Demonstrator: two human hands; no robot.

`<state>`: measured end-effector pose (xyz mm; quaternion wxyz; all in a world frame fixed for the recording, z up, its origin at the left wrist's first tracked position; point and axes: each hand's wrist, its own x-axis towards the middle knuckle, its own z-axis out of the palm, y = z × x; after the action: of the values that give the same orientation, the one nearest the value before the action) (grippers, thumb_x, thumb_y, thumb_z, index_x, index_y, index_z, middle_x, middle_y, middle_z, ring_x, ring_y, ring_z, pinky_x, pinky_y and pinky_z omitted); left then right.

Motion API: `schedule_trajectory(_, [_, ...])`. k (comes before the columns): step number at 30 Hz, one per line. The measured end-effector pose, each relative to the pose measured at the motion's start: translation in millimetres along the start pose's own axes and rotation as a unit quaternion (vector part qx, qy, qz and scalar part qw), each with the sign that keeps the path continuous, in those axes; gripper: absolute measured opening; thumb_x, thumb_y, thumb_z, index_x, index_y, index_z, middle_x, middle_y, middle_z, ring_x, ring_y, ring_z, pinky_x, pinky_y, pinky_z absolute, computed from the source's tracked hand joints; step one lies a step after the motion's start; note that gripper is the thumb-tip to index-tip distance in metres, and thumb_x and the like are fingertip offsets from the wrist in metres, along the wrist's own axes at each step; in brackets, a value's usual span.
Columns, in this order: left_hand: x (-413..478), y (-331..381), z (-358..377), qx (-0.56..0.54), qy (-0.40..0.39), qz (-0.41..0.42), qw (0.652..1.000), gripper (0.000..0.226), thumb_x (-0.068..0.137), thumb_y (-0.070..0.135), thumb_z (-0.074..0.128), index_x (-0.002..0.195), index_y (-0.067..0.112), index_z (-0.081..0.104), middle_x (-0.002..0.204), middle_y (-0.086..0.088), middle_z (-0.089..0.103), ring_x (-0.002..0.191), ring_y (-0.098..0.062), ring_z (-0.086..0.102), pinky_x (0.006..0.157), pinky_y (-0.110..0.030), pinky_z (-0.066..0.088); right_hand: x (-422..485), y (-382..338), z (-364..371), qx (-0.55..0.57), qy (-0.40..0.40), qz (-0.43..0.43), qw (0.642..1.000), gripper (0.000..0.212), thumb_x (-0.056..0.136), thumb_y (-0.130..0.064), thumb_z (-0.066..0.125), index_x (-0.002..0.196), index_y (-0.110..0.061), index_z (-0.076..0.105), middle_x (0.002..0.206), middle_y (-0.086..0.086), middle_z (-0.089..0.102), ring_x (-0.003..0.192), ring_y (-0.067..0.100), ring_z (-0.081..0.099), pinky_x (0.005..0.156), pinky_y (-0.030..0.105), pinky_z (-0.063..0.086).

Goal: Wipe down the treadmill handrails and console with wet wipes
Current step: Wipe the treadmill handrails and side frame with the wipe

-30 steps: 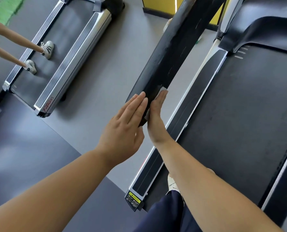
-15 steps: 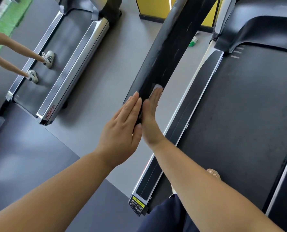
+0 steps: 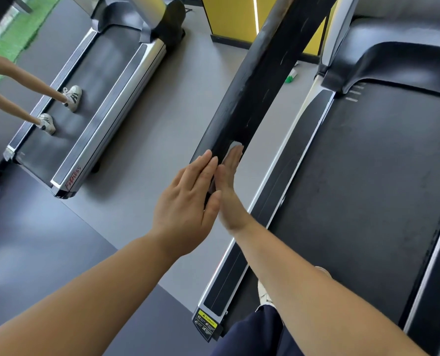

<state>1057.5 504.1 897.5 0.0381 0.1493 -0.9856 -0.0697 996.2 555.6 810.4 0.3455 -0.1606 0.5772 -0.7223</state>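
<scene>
Grey gym floor [image 3: 149, 119]: neighbouring treadmill [image 3: 105, 80] reads "Fitness" in red; yellow warning label [image 3: 205, 321] at near deck corner. Left hand [image 3: 185, 201] and right hand [image 3: 229, 186], fingers straight, flank the black handrail [image 3: 260, 80]; right presses wipe [image 3: 233, 147] flat.

A gym: treadmills [image 3: 383, 176] stand side by side on grey flooring [image 3: 149, 124], another person's legs [image 3: 21, 98] on one.

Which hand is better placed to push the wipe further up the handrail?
Right, probably. The right hand presses the wet wipe flat against the handrail with straight fingers; the left hand rests on the rail's other side with no wipe visible under it.
</scene>
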Motion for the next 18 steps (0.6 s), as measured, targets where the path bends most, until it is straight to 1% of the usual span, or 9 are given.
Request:
schedule_trajectory(3, [8.0,7.4,-4.5,0.007,0.0,-0.031,1.0,0.058,0.094,0.041,0.033,0.133,0.003,0.053,0.126,-0.012,0.057,0.114,-0.024,0.049,0.09,-0.037,0.049,32.4,-5.6,-17.8,0.026,0.027,0.074,0.997,0.084,0.079,-0.085,0.021,0.145,-0.047,-0.015,0.157,-0.017,-0.016,0.144,0.006,-0.015,0.12,0.046,0.0])
schedule_trajectory(4, [11.4,9.7,-6.5,0.008,-0.002,-0.032,0.999,0.058,0.094,0.042,0.032,0.132,0.003,0.053,0.122,-0.011,0.059,0.111,-0.025,0.051,0.084,-0.037,0.051,39.4,-7.7,-20.8,0.045,0.038,0.086,0.995,0.087,0.074,-0.09,0.021,0.144,-0.05,-0.012,0.158,-0.017,-0.013,0.145,0.007,-0.013,0.119,0.048,0.002])
schedule_trajectory(8, [18.2,15.2,-9.3,0.077,-0.017,-0.019,0.997,0.058,0.092,0.041,0.035,0.124,-0.001,0.059,0.107,-0.011,0.063,0.099,-0.021,0.05,0.068,-0.028,0.052,23.5,12.5,-0.2,0.037,0.026,0.092,0.995,0.088,0.08,-0.085,0.018,0.151,-0.037,-0.005,0.16,-0.012,-0.007,0.145,0.005,-0.01,0.12,0.045,0.001])
schedule_trajectory(9, [19.3,17.5,-11.7,0.094,-0.031,-0.023,0.995,0.06,0.092,0.042,0.032,0.125,0.0,0.059,0.109,-0.011,0.062,0.099,-0.023,0.054,0.068,-0.028,0.053,16.8,24.8,5.7,0.007,-0.004,0.101,0.995,0.087,0.082,-0.084,0.018,0.151,-0.036,-0.003,0.161,-0.007,-0.003,0.147,0.01,-0.007,0.119,0.048,0.004])
schedule_trajectory(11, [22.4,25.5,-18.8,0.128,-0.081,-0.046,0.987,0.065,0.097,0.049,0.021,0.142,0.006,0.042,0.127,-0.007,0.051,0.114,-0.023,0.051,0.083,-0.029,0.05,13.0,33.8,1.5,-0.029,-0.049,0.13,0.99,0.089,0.082,-0.082,0.022,0.152,-0.032,0.001,0.161,0.002,0.002,0.148,0.017,-0.001,0.118,0.052,0.008])
schedule_trajectory(12, [23.8,25.2,-19.2,0.124,-0.093,-0.052,0.987,0.066,0.098,0.052,0.016,0.15,0.012,0.027,0.137,-0.003,0.04,0.125,-0.02,0.041,0.093,-0.028,0.044,16.9,28.5,-7.6,-0.039,-0.034,0.123,0.991,0.093,0.079,-0.081,0.024,0.153,-0.028,0.002,0.161,0.004,0.003,0.148,0.019,0.002,0.119,0.05,0.01])
schedule_trajectory(14, [25.9,25.7,-21.3,0.098,-0.105,-0.071,0.987,0.066,0.096,0.053,0.013,0.153,0.02,0.01,0.143,0.003,0.028,0.132,-0.015,0.028,0.098,-0.025,0.037,34.1,4.5,-18.8,-0.039,0.044,0.124,0.991,0.104,0.068,-0.079,0.029,0.153,-0.025,0.004,0.161,0.0,0.005,0.147,0.016,0.008,0.12,0.043,0.013])
schedule_trajectory(17, [28.0,27.1,-21.5,0.13,-0.098,-0.056,0.985,0.065,0.097,0.052,0.013,0.153,0.02,0.006,0.143,0.002,0.027,0.13,-0.016,0.029,0.097,-0.024,0.034,44.9,-14.7,-23.1,0.067,0.061,0.119,0.989,0.103,0.067,-0.089,0.027,0.151,-0.036,-0.002,0.16,-0.012,-0.006,0.147,0.008,-0.003,0.12,0.041,0.004])
schedule_trajectory(18, [28.3,29.2,-22.2,0.141,-0.104,-0.056,0.983,0.064,0.098,0.051,0.013,0.153,0.018,0.005,0.143,0.001,0.027,0.13,-0.016,0.029,0.098,-0.024,0.033,39.6,-9.4,-16.4,0.048,0.057,0.116,0.99,0.099,0.073,-0.087,0.023,0.152,-0.034,-0.005,0.159,-0.012,-0.01,0.146,0.008,-0.008,0.12,0.04,0.0])
